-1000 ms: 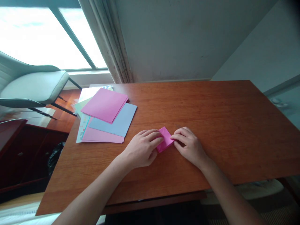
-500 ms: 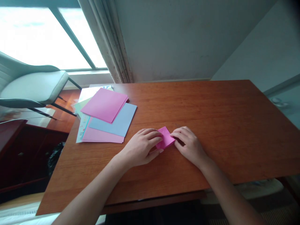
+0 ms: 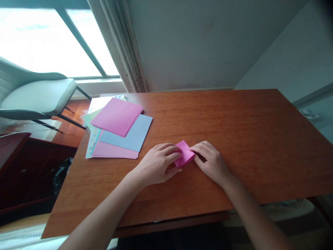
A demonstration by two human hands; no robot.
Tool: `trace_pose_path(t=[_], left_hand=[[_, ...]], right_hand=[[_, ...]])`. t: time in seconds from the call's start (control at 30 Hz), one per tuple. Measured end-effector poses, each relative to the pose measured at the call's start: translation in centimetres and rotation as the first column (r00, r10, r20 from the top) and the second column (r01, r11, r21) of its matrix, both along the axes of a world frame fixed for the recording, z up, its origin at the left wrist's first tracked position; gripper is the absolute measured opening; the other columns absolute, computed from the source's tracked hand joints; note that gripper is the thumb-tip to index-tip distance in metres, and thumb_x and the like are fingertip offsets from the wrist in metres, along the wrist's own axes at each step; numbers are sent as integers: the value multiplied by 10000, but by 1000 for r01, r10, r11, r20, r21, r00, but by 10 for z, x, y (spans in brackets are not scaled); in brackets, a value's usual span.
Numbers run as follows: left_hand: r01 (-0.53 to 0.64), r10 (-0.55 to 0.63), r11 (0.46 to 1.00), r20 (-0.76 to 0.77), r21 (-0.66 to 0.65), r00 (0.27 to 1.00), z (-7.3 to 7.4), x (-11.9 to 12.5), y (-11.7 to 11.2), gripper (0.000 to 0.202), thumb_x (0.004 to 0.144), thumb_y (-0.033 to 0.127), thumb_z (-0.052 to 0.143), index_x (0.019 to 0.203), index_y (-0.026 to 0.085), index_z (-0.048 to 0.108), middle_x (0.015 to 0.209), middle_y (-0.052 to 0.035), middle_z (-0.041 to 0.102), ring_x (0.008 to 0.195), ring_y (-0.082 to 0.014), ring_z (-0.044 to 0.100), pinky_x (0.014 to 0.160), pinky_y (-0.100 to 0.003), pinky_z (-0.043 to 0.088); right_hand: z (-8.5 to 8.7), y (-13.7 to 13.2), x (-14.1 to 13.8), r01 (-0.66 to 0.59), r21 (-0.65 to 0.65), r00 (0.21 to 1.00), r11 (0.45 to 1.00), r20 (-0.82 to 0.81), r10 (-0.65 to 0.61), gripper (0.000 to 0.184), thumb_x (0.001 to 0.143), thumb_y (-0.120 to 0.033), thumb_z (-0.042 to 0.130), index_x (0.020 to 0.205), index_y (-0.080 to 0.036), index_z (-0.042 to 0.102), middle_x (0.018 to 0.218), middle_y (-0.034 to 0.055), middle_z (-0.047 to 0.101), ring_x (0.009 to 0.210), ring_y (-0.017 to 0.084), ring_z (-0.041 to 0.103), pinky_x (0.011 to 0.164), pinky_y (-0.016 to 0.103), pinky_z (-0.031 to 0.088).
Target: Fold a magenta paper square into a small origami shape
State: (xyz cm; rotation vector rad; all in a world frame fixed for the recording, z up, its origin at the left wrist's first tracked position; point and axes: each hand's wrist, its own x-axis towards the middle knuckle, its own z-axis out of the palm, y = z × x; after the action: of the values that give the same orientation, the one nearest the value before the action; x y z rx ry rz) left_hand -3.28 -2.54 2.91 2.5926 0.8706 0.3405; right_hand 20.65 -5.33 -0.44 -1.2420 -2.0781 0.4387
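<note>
A small folded piece of bright pink paper [image 3: 185, 155] lies on the wooden table [image 3: 234, 139] between my hands. My left hand [image 3: 157, 165] curls over its left edge, fingers on top and thumb under the near corner. My right hand [image 3: 212, 161] pinches its right corner with bent fingertips. Both hands rest low on the tabletop.
A loose stack of coloured sheets lies at the table's left: a pink sheet [image 3: 116, 116] on top, a light blue sheet [image 3: 130, 137] below, paler ones beneath. A grey chair [image 3: 36, 95] stands by the window beyond the table's left edge. A curtain [image 3: 122, 48] hangs behind.
My left thumb has slid forward under the near corner of the pink paper. The paper and my right hand have barely shifted.
</note>
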Motion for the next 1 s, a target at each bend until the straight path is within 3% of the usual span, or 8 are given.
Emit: trace_pose_path(t=[0.53,0.77,1.0], left_hand=[[5,-5,1000,2,-20,1000,0,-1,1,318,927,457,587,1122,216,657,1281,-70,650,1218,-281,563,1048,-435,451],[2,7,996,104,-84,995,0,2,0,376,905,476,615,1167,206,633,1292,-89,656,1220,-300,563,1050,-458,446],[-143,213,951,243,-275,946,0,3,-2,334,930,411,597,1180,199,530,1081,-89,708,981,-233,671,848,-357,529]], right_hand=[[-1,0,1,-12,-1,1000,1000,13,12,222,925,-82,546,1057,-228,650,979,50,705,925,229,611,857,404,523],[0,-1,-5,20,4,1000,1000,-4,-20,376,917,-126,592,1274,-241,567,1072,75,682,995,247,613,887,417,529],[3,2,-27,12,-21,1000,1000,-26,-13,453,896,-120,615,1320,-257,535,1078,74,674,999,255,611,894,427,541]])
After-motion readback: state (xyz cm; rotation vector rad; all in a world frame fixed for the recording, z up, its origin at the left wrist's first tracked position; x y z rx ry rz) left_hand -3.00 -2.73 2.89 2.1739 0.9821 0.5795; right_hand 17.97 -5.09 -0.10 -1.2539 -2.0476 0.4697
